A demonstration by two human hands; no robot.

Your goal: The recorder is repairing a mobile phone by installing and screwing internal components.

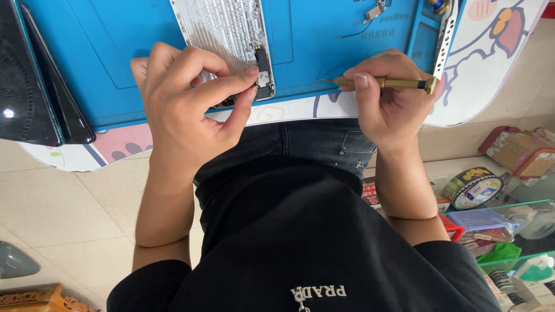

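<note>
Left hand [185, 104] closed on the near end of an opened phone [228, 34], thumb and forefinger pinched tight at a small dark part [263, 65] by its lower corner. Phone lying flat on a blue mat [115, 58], silvery inside facing up, far end cut off by the top edge of the view. Knuckles hiding the phone's near left corner.

Right hand [381, 104] wrapped narrowly around a thin brass-coloured screwdriver [384, 83], held level and crosswise, fine tip [321, 80] aimed left toward the phone but well short of it, hovering over the near edge of the mat. Handle end poking out past the palm on the right.

Farther back on the mat: a small metal bracket [374, 10] with a thin dark wire [354, 32] near it, and a long perforated metal strip [445, 34] along the right edge. Under the mat, a white table [491, 63] with cartoon prints, rounded at the corner. At left, two dark flat panels [34, 86] lying partly over the mat's edge and the table.

Below the table, black trousers and a black shirt, filling the middle of the view. On the tiled floor at right: a roll of tape [473, 188], a blue basket [483, 219], a red basket [520, 151] and clear boxes. At lower left, a grey rounded thing [14, 261] and a carved orange object [40, 299], both cut off by the frame.
</note>
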